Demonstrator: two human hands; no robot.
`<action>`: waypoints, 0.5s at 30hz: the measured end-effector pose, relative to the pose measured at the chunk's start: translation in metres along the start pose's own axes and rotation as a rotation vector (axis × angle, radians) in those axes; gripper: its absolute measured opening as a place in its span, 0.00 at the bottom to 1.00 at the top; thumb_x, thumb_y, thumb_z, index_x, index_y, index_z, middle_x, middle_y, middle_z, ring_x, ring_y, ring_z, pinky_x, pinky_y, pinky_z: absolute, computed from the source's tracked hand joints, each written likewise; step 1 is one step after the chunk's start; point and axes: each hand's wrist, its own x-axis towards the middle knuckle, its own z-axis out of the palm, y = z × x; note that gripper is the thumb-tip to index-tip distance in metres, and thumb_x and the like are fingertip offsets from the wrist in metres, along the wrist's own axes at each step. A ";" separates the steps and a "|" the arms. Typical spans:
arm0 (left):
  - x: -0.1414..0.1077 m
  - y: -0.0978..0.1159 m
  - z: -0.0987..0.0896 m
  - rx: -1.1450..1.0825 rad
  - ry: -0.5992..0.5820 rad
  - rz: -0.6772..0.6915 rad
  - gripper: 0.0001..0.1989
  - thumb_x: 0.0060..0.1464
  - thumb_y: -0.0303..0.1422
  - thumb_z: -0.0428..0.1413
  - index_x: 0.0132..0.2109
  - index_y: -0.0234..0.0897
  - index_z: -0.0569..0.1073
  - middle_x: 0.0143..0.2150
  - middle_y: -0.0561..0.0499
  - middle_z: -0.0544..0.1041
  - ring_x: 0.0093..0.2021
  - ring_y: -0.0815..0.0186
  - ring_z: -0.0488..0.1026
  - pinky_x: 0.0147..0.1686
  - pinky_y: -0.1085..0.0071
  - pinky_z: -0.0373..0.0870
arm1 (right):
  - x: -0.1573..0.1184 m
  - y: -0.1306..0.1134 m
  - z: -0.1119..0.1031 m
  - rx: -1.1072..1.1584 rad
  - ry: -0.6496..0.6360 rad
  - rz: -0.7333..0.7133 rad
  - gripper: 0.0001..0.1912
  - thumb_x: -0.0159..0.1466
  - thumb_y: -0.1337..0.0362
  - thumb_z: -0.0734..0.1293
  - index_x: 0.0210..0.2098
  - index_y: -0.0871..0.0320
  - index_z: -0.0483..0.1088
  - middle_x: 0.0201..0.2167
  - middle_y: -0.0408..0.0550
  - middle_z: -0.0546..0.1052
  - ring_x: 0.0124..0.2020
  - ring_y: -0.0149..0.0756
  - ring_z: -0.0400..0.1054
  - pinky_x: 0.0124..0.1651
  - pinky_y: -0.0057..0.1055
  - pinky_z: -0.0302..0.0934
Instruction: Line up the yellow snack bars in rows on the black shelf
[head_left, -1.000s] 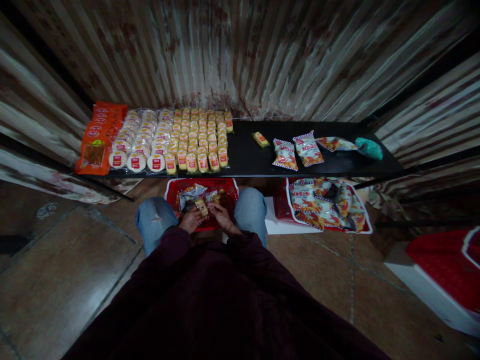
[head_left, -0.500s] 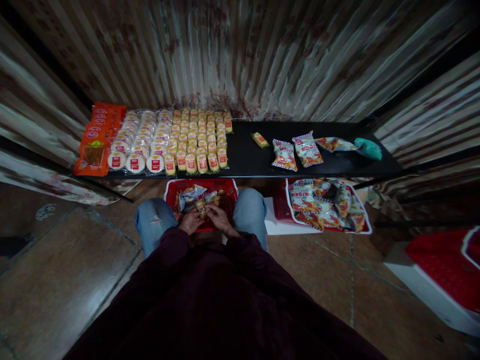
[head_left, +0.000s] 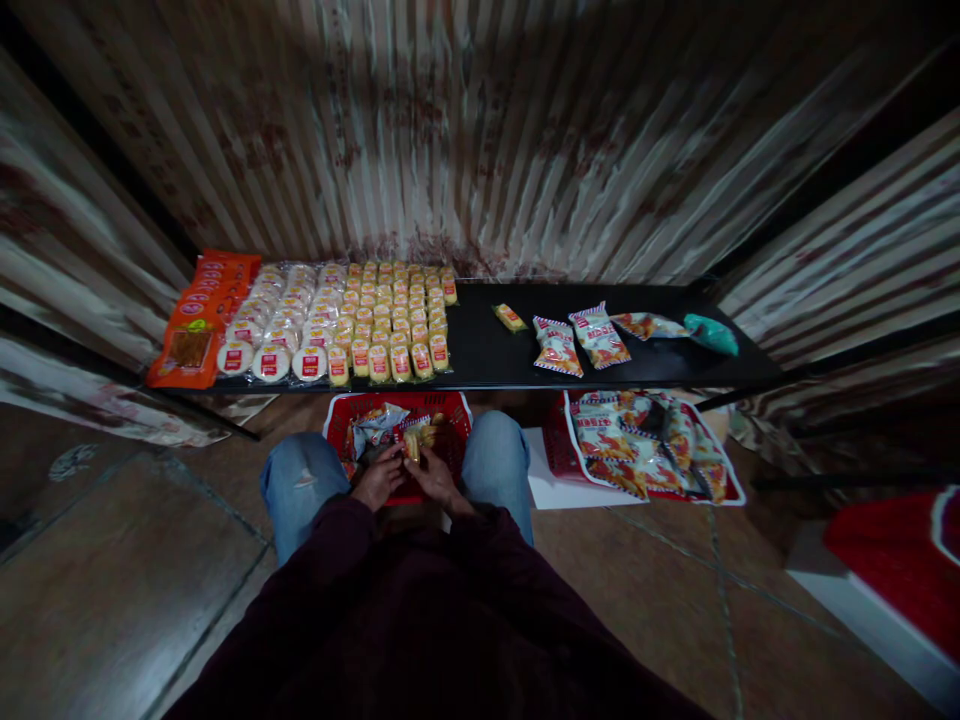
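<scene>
- Black desk (head_left: 476, 350): beyond the grip, bearing rows of wrapped snacks (head_left: 397, 312).
- Grip: left hand (head_left: 378, 478) and right hand (head_left: 437, 476) — fingertips closed on one yellow packet (head_left: 412, 444).
- Red basket (head_left: 442, 403): beneath the grip, between the knees (head_left: 496, 455).

Wearing a dark plum top (head_left: 442, 620), almost black across the body, its long sleeves (head_left: 346, 520) running down close to the wrists; also wearing faded blue jeans (head_left: 496, 455), showing a small, pale frayed patch (head_left: 303, 480) at the left knee.
</scene>
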 end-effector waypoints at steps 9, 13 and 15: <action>0.003 -0.005 0.001 0.031 0.008 0.103 0.22 0.43 0.29 0.64 0.48 0.43 0.73 0.39 0.50 0.75 0.35 0.68 0.74 0.37 0.71 0.69 | 0.000 -0.009 -0.005 -0.077 0.034 0.032 0.19 0.58 0.60 0.66 0.48 0.58 0.75 0.49 0.56 0.76 0.52 0.48 0.70 0.56 0.40 0.61; 0.008 -0.006 0.003 0.079 0.070 0.174 0.20 0.37 0.29 0.68 0.41 0.39 0.74 0.40 0.47 0.76 0.36 0.66 0.74 0.36 0.72 0.68 | -0.002 -0.014 -0.006 0.014 0.070 -0.006 0.24 0.58 0.64 0.65 0.55 0.56 0.70 0.54 0.52 0.74 0.56 0.44 0.68 0.60 0.37 0.59; 0.009 -0.003 0.008 0.113 0.074 0.214 0.22 0.34 0.32 0.69 0.40 0.38 0.74 0.40 0.46 0.76 0.36 0.66 0.74 0.36 0.72 0.68 | -0.003 -0.015 -0.006 0.030 0.090 -0.040 0.26 0.59 0.65 0.64 0.57 0.55 0.68 0.55 0.50 0.74 0.56 0.42 0.68 0.60 0.37 0.59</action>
